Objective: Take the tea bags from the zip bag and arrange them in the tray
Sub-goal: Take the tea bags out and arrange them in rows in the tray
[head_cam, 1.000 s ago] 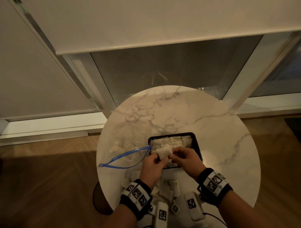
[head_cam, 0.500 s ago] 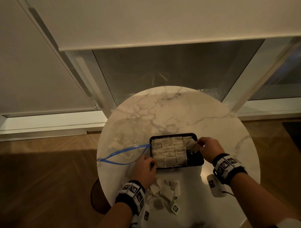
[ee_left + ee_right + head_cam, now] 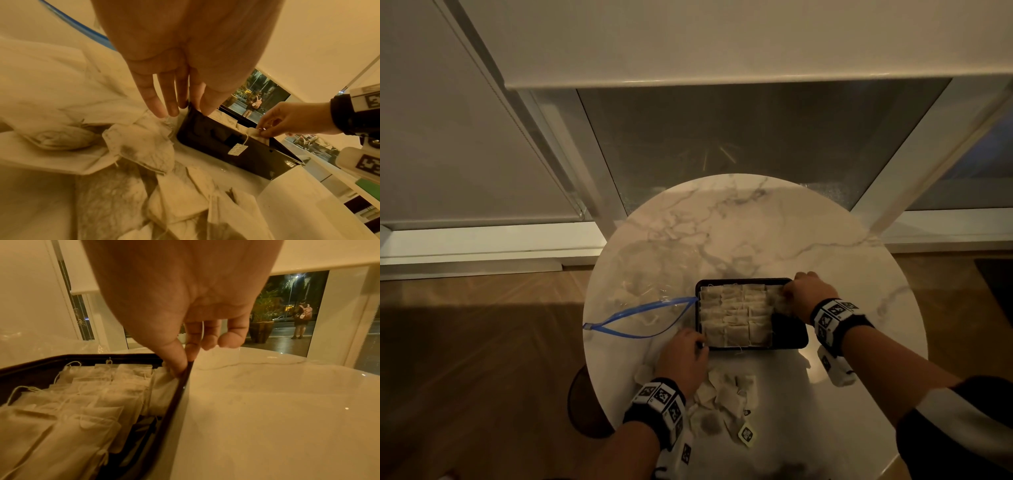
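**A:** Where are the tea bags?

**B:** Most lie in neat rows inside the black tray point(image 3: 789, 337), filling its left and middle part; the right strip shows bare black bottom. One tea bag point(image 3: 777, 301) sits at the tray's far right corner, pinched by the right hand point(image 3: 803, 291).

**A:** How does that hand grip it?

**B:** In the right wrist view the thumb point(image 3: 174, 356) and forefinger close narrowly on the bag's top edge, right against the tray's rim; the other fingers curl loosely above the table.

**A:** And the left hand?

**B:** The left hand point(image 3: 683, 356) rests at the tray's near left corner. In the left wrist view its fingers point(image 3: 152, 100) are straight and close together, tips touching the tray's corner, holding nothing.

**A:** What lies around the tray?

**B:** A loose heap of tea bags point(image 3: 726, 399) lies on the round marble table point(image 3: 739, 226), just in front of the tray beside the left wrist. The clear zip bag point(image 3: 643, 301) with its blue seal gaping lies left of the tray, its mouth touching the tray's edge; whether anything is still inside, I cannot tell.
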Demonstrator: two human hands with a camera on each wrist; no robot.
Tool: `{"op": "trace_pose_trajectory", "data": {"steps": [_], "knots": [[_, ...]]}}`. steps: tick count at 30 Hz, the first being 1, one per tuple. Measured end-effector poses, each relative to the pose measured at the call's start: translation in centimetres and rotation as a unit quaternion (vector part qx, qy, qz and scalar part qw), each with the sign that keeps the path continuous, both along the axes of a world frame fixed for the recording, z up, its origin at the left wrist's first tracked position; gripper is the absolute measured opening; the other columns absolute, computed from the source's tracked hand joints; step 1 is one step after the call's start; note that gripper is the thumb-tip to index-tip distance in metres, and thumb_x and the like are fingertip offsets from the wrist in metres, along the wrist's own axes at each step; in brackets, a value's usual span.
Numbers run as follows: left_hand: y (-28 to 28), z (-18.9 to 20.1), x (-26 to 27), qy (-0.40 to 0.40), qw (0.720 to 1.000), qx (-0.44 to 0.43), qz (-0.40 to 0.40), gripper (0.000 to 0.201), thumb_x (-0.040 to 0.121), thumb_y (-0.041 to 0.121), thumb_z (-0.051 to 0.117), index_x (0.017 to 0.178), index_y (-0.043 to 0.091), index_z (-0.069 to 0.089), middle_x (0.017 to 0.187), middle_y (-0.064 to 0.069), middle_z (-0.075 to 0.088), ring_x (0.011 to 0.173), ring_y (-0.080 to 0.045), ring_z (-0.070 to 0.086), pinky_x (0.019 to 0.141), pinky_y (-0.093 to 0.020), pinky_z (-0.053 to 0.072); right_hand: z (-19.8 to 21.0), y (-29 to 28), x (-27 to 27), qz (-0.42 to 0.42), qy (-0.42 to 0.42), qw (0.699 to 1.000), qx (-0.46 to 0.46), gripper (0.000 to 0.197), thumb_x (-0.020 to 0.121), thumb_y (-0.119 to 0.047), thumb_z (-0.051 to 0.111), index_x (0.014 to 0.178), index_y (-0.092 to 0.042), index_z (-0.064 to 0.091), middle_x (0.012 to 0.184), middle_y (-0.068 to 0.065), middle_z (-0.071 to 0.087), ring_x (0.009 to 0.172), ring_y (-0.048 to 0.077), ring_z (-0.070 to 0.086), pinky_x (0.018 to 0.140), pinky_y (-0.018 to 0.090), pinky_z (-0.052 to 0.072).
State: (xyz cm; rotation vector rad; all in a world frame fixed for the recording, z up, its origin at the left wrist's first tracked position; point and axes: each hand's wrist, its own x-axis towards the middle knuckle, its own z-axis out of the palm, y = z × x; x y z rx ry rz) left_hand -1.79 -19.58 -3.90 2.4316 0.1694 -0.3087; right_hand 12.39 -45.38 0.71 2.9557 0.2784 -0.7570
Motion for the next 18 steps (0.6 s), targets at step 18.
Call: {"op": "trace_pose_trajectory", "data": {"steps": [18], "knots": [[0.2,-0.2,0.2,-0.014,1.0,-0.01,0.019,0.019,0.099,0.023,0.055,0.113,0.017,0.067,0.113,0.003,0.06,0.095,-0.005,0.054,0.082,-0.014,0.038,-1.7,0.8,-0.3,0.009,-0.062,0.998,-0.003,0.034,0.088,-0.037,0.061,0.122,-0.029,0.062,0.117,0.005,0.047,0.116,0.027,0.041,0.082,0.039,0.052]]}}
